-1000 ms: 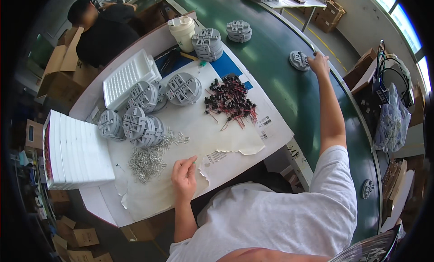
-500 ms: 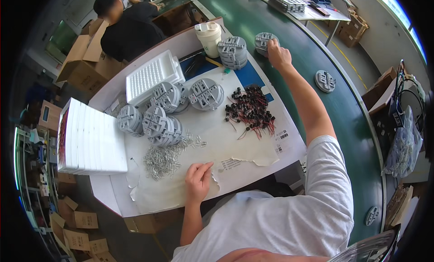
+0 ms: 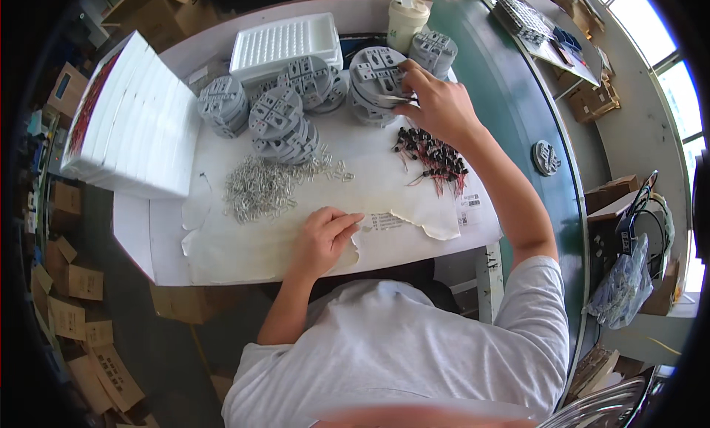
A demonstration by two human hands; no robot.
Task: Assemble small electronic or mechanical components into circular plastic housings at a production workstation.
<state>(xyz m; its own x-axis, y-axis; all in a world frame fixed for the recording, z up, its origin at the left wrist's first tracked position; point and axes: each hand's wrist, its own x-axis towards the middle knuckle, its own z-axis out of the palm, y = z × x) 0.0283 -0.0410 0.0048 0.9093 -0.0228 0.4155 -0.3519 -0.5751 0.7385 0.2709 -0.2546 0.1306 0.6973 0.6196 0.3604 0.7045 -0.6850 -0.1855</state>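
My right hand (image 3: 442,106) reaches over the table, its fingers and thumb closed at the right edge of a grey round plastic base (image 3: 376,69) on top of a stack. A thin shiny sliver (image 3: 398,99) shows by the thumb; its kind I cannot make out. My left hand (image 3: 322,239) rests near the front edge, fingers pinched together, and what they hold, if anything, is hidden. Left of it lies a pile of small clear pieces (image 3: 255,188). Below my right hand is a heap of black parts with red wires (image 3: 436,158).
More stacked grey bases (image 3: 277,117) stand at the middle left. Behind are a white foam tray (image 3: 285,47) and a lidded cup (image 3: 407,21). White foam slabs (image 3: 129,125) rise at the left. Another base (image 3: 546,157) lies on the green conveyor (image 3: 510,125).
My right hand has left a base on the conveyor and come back to the stack on the table. My left hand stays pinched near the front edge. The view has shifted.
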